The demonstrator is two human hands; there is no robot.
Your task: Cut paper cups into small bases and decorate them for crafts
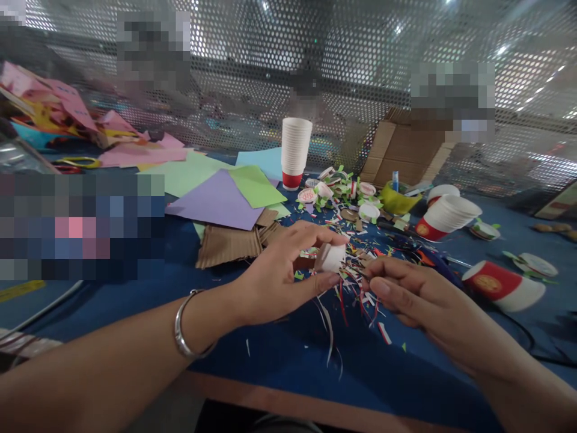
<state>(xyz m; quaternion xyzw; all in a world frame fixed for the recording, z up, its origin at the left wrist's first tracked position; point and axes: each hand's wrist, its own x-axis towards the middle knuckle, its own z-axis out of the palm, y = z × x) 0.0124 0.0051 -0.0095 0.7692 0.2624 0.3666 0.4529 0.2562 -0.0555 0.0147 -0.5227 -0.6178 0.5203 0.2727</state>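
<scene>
Holding a short white cup piece in your left hand, you have the thumb on its near side and the forefinger arched over its far side, so those fingers are clamped on it, clear of your palm. The piece lies just left of your right fingers and a little beyond them; the relation that seems to count is this narrow sideways gap between its right side and the fingertips of your right hand. It is too squat to show a clear long axis, though its round axis appears to run roughly crosswise, from one hand toward the other. Your left hand is the nearer, already touching it; your right thumb and forefinger are drawn together, apart from the piece, and whether they pinch anything small you cannot tell from here. Paper scraps spread under and around both sets of fingers on the blue table, with thin white strips just nearer to you than the left fingertips. Torn cardboard lies beyond your left wrist, an upright cup stack stands well past the left fingers, and a tipped red-and-white cup rests right of your right fingers.
</scene>
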